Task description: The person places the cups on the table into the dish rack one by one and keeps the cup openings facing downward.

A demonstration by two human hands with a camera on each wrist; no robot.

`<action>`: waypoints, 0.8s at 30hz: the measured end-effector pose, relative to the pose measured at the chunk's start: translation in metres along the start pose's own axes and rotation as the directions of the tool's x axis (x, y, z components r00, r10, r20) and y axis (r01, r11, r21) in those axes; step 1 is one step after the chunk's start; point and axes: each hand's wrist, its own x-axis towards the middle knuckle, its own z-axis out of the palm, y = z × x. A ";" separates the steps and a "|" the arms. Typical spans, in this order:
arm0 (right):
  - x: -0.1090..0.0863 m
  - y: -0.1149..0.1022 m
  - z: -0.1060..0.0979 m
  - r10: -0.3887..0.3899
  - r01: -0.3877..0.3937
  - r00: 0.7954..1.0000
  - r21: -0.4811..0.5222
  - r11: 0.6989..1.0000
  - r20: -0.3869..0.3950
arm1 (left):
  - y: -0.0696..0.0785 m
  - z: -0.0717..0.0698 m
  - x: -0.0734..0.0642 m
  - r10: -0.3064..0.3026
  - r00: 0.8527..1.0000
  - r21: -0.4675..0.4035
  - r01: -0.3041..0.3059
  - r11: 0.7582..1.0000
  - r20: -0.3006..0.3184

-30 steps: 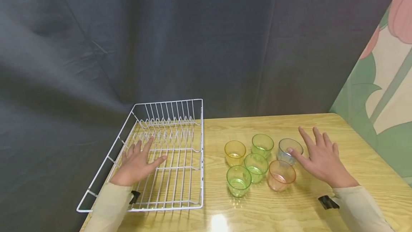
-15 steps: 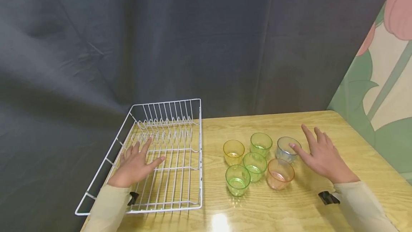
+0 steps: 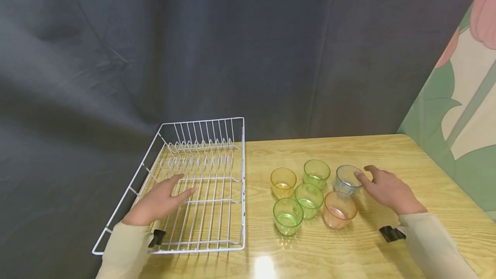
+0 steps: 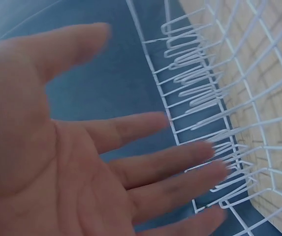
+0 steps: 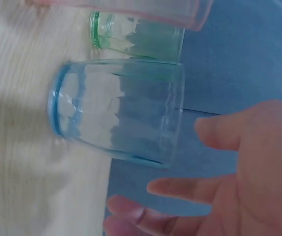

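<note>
A clear blue cup (image 3: pixel 348 181) stands upright on the table at the right of a group of cups. Beside its rim hovers my right hand (image 3: pixel 390 189), its thumb and fingers apart. In the right wrist view a gap shows between the fingertips (image 5: pixel 207 132) and the blue cup (image 5: pixel 121 110). My left hand (image 3: pixel 156 201) hangs over the white wire dish rack (image 3: pixel 243 193), holding nothing. Its fingers are spread and nearly straight in the left wrist view, with the rack's wires (image 4: pixel 251 98) behind them.
Close to the blue cup stand an orange-pink cup (image 3: pixel 339 211), a yellow cup (image 3: pixel 283 182) and three green cups, one at the front (image 3: pixel 288 217). The wooden table (image 3: pixel 310 255) ends at a dark curtain (image 3: pixel 271 55). A flower-patterned surface (image 3: pixel 470 98) rises at the right.
My right hand has lowered beside the blue cup, its fingers bending downward. The left hand has turned slightly over the rack. The cups and the rack stay in place.
</note>
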 end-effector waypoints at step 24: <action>0.004 -0.003 0.007 0.018 -0.006 0.998 0.209 0.978 -0.053 | 0.011 -0.018 -0.024 0.102 0.991 -0.049 -0.106 0.993 -0.090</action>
